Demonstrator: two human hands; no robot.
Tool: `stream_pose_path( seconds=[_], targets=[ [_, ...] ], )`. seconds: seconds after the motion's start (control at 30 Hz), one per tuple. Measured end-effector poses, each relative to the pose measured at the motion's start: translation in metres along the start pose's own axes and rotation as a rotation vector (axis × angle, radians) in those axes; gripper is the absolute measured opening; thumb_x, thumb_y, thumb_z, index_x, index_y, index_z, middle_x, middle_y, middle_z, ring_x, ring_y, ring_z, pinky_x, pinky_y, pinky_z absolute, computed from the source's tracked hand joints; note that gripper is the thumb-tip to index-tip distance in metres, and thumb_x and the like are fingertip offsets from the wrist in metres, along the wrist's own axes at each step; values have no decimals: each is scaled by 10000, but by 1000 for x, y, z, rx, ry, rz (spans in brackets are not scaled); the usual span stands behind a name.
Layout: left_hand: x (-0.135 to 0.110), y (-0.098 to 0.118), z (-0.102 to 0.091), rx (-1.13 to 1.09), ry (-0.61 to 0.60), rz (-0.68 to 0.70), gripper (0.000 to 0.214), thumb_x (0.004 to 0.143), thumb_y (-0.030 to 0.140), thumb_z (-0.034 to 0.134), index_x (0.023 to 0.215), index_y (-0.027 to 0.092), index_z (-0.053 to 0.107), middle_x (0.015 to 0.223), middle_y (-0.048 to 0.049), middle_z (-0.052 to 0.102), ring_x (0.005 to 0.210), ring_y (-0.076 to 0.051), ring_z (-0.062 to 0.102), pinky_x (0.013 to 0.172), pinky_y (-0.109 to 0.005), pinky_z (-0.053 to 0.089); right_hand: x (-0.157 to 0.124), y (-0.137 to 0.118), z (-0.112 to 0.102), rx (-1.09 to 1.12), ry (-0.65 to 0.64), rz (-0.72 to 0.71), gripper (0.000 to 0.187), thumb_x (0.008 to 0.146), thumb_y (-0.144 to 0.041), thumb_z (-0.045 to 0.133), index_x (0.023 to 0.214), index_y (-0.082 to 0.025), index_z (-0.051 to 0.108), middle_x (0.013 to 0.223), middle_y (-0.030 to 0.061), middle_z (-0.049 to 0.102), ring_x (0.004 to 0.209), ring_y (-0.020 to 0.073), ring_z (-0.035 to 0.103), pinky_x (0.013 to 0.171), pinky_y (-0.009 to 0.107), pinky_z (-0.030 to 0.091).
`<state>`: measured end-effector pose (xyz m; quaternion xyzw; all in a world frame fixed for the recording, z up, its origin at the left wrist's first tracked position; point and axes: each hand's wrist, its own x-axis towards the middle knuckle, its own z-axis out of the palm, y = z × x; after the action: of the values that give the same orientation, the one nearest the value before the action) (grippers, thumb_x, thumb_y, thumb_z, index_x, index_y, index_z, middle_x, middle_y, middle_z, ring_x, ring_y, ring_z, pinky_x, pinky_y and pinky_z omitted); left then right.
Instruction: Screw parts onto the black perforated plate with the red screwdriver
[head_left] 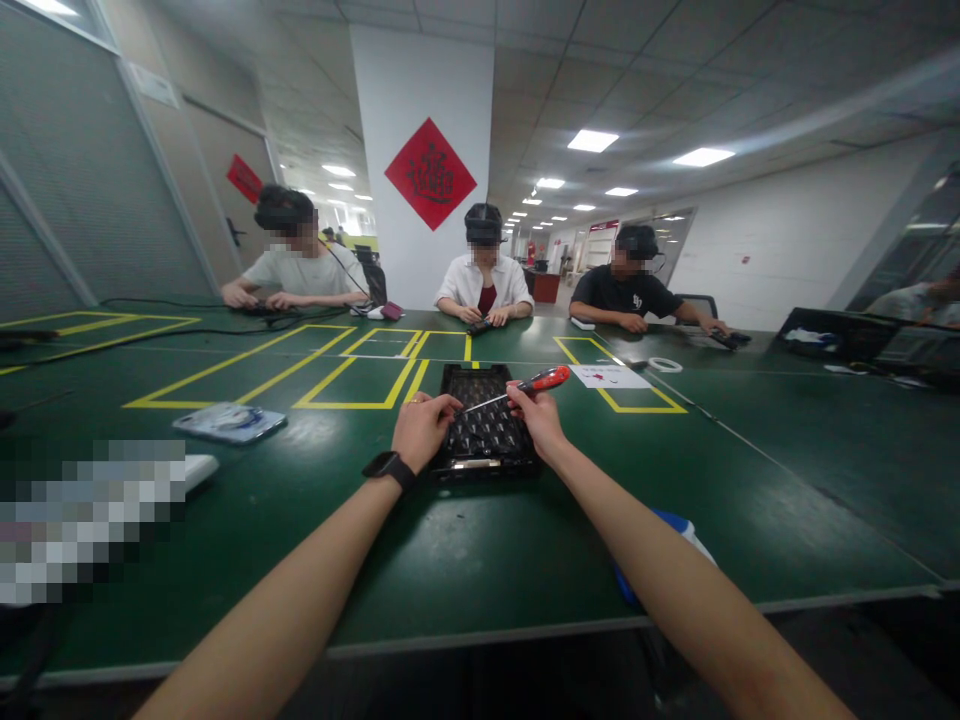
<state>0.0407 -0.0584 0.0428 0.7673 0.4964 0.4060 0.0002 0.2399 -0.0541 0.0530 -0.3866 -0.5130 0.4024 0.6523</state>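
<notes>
My right hand (535, 410) grips a screwdriver (546, 379) with a red and black handle. Its thin metal shaft slants down to the left, over a black case (487, 467) with rows of small shiny parts inside. At the case's left side, my left hand (426, 430) has thumb and forefinger pinched together close to the screwdriver's tip. Whatever lies between those fingers is too small to make out. A dark watch sits on my left wrist. The case lies flat on the green table (390, 600).
Three people sit across the table, handling small dark objects. A phone (229, 422) lies left of the case. Right of it are a printed white sheet (611, 377) and a white ring (665, 366). A blue and white item (675, 524) shows partly behind my right forearm. Yellow tape marks the tabletop.
</notes>
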Motion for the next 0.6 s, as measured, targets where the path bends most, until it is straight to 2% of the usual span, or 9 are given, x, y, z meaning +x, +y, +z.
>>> stream_pose_path(
  seconds=[0.17, 0.33, 0.6],
  targets=[
    [-1, 0, 1, -20, 6, -12, 247, 706, 154, 548, 893, 275, 656, 764, -16, 668, 822, -232, 506, 775, -338, 369, -1, 0, 0, -64, -92, -40, 342, 652, -432, 627, 885, -182, 647, 745, 13, 638, 628, 106, 566, 545, 206, 451],
    [0, -2, 2, -19, 9, -13, 236, 697, 172, 577, 900, 270, 648, 767, -14, 665, 823, -228, 522, 771, -338, 377, -1, 0, 1, -37, -197, -5, 339, 709, -453, 573, 876, -165, 634, 677, 29, 647, 575, 109, 577, 530, 215, 452],
    [0, -5, 4, -36, -5, -47, 261, 682, 235, 642, 942, 243, 616, 823, -11, 666, 853, -208, 545, 802, -337, 387, 1, 3, 0, 19, -134, 23, 330, 700, -459, 574, 737, -135, 626, 614, 28, 638, 499, 85, 544, 504, 200, 435]
  ],
)
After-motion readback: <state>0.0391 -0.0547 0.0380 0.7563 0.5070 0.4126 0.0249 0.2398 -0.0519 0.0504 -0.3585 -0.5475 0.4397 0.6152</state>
